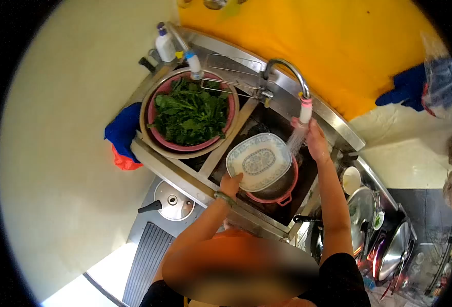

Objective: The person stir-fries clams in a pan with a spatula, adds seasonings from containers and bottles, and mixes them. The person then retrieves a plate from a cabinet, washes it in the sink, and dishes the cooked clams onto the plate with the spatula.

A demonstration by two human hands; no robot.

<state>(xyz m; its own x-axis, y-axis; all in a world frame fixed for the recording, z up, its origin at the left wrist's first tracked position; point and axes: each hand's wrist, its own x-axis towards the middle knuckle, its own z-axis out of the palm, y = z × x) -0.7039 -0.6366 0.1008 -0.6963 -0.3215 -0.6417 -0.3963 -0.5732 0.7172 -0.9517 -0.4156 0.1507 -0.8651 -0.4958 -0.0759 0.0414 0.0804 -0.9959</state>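
Note:
My left hand [231, 184] grips the near rim of an oval white dish with a blue pattern [259, 162], held tilted over the right sink basin. My right hand [316, 140] is at the white and pink faucet nozzle [306, 110], its fingers passing behind and around it. Water sprays from the nozzle down toward the dish's right edge. Partly hidden under the dish, a pink basin with handles [286, 197] holds water.
Leafy greens [192, 110] fill a pink bowl set inside a larger basin [146, 130] at left. A wire rack [231, 77] and second faucet [193, 64] stand behind. Lidded pans [361, 215] crowd the right; a lidded pot [173, 200] sits below left.

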